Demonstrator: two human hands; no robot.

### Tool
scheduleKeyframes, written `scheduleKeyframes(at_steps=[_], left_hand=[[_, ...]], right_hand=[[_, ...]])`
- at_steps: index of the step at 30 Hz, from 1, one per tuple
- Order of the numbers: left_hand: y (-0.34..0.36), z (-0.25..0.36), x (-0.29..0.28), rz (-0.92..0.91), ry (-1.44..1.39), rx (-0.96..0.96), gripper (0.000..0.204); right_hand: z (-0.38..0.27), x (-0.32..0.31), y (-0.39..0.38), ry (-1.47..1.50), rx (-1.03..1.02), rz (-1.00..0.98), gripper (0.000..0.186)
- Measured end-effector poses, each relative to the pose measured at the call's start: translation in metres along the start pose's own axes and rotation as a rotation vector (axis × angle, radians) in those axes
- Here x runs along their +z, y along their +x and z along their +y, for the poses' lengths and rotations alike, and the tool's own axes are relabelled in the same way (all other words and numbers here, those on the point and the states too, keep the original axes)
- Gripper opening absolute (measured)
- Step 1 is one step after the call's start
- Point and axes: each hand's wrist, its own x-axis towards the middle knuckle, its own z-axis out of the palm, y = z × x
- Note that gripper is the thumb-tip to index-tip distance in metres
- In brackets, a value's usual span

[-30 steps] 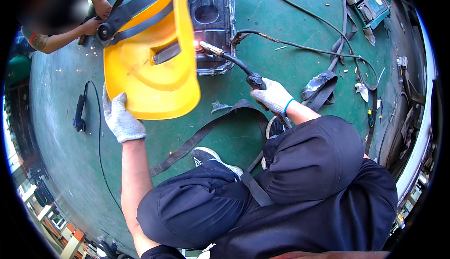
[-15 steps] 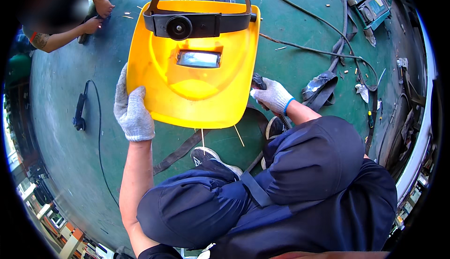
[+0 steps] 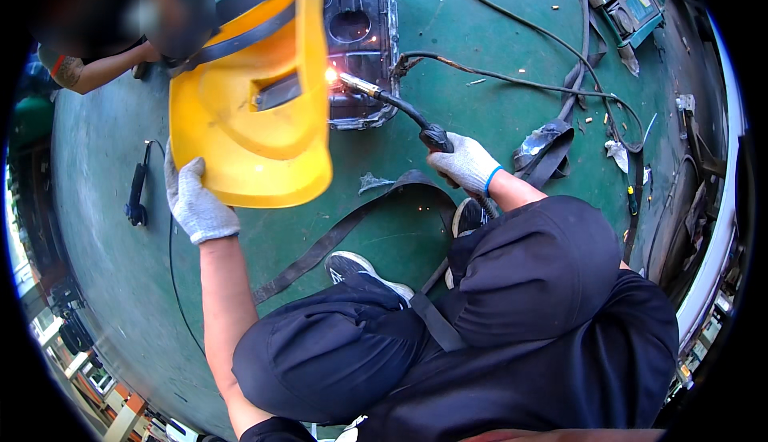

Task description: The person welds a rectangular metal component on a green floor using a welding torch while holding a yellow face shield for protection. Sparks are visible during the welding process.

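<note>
Yellow welding mask (image 3: 248, 114) now left, uncovering empty metal pan (image 3: 356, 38)

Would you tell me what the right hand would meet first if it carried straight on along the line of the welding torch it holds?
Probably the dark metal pan. The right hand points the welding torch up-left, and its sparking tip sits at the pan's lower edge, beside the yellow welding shield; depth there is unclear.

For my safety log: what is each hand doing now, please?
Left hand: closed on the yellow welding shield.
Right hand: closed on the welding torch.
</note>
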Motion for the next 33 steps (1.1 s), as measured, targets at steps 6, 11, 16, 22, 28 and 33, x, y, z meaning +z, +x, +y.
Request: scheduleKeyframes(at_steps=[6,11,16,22,28,33], left_hand=[[0.002,0.018,-0.005,0.081,-0.07,-0.094,0.059],[0.002,0.009,-0.005,0.054,-0.081,-0.082,0.058],[-0.005,-0.005,-0.003,-0.052,-0.045,-0.006,0.056],[-0.022,-0.018,0.014,-0.262,0.053,0.048,0.052],[-0.025,-0.018,0.015,-0.281,0.08,0.031,0.049],[-0.026,-0.013,0.015,-0.26,0.118,0.053,0.05]], right_hand=[[-0.002,0.0,0.001,-0.062,-0.021,-0.003,0.032],[-0.002,0.0,-0.001,-0.058,-0.027,-0.001,0.032],[-0.005,0.002,-0.002,-0.034,-0.01,-0.007,0.03],[-0.006,0.003,-0.003,-0.008,0.012,0.004,0.027],[-0.004,0.005,-0.001,-0.028,-0.029,0.009,0.027],[0.0,0.005,0.004,-0.058,-0.016,0.018,0.027]])
